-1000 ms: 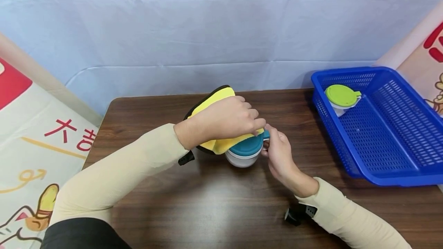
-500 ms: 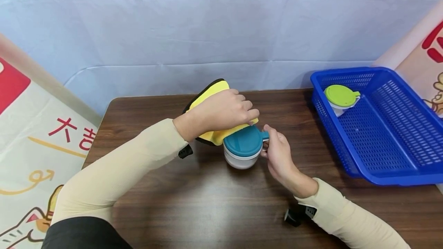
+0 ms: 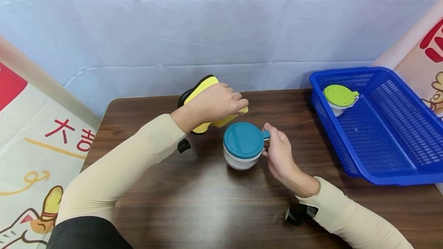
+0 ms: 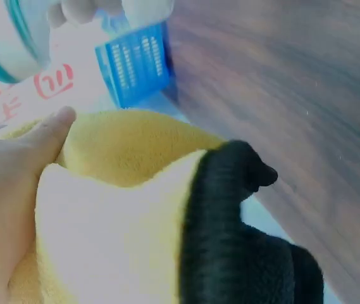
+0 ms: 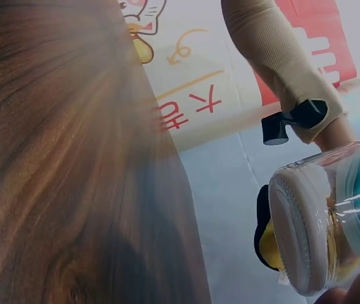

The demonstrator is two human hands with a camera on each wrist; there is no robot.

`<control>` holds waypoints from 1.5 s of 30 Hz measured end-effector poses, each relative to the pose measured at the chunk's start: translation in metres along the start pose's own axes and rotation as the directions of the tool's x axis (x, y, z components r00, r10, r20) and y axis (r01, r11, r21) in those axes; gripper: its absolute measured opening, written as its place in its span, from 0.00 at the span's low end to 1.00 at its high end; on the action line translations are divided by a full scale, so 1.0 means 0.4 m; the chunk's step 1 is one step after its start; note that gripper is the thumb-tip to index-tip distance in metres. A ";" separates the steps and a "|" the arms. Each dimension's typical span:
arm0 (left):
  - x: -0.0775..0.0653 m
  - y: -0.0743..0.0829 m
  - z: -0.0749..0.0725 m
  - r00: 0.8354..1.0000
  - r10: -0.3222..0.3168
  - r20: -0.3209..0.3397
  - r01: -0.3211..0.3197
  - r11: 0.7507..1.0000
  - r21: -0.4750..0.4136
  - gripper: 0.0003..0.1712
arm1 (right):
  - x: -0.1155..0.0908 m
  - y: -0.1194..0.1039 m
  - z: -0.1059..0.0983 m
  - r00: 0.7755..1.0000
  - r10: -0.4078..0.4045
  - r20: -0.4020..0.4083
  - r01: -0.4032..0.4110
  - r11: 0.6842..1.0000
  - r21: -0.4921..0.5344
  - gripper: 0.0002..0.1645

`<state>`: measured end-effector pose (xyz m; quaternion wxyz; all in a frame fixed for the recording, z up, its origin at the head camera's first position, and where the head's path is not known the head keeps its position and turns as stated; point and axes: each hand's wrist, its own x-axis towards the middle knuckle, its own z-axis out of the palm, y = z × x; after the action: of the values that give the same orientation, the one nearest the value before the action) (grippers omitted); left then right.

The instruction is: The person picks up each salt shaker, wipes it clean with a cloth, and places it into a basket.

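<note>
My right hand (image 3: 279,151) grips the handle of a clear mug (image 3: 241,163), its thumb up by the tab of the teal lid (image 3: 243,140). The lid sits on the mug's top. In the right wrist view the clear wall and round base of the mug (image 5: 297,231) face the camera. A yellow cloth with a black edge (image 3: 202,88) is bunched in my left hand (image 3: 215,103), behind and left of the mug and apart from it. Folds of the cloth (image 4: 123,221) fill much of the left wrist view. The left fingertips are partly hidden.
A blue plastic basket (image 3: 398,126) stands at the right of the brown wooden table (image 3: 207,210). Inside its far left corner is a mug with a green lid (image 3: 340,96). A pale cloth backdrop (image 3: 221,30) hangs behind the table's back edge.
My left hand has drawn the cloth off the teal lid, moving back and to the left. The whole lid now shows. The right hand and mug have stayed nearly in place.
</note>
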<state>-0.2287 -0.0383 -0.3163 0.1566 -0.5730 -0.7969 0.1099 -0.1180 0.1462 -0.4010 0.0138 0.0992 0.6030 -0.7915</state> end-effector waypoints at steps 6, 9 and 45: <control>-0.010 -0.010 0.002 1.000 -0.017 -0.017 0.017 1.000 0.010 0.13 | 0.003 -0.006 -0.005 1.000 0.003 -0.024 -0.003 1.000 0.012 0.31; -0.015 -0.008 -0.003 1.000 -0.019 -0.023 0.019 1.000 0.000 0.14 | 0.005 -0.008 -0.006 0.999 0.005 -0.032 -0.005 1.000 0.016 0.31; -0.118 0.039 -0.083 0.974 -0.002 -0.226 -0.025 0.993 -0.118 0.16 | 0.026 -0.007 -0.017 0.999 -0.006 -0.048 0.008 1.000 0.023 0.32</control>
<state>-0.1885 -0.0781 -0.2968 0.2108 -0.5948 -0.7757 -0.0034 -0.1276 0.1545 -0.4021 -0.0046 0.1163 0.5942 -0.7959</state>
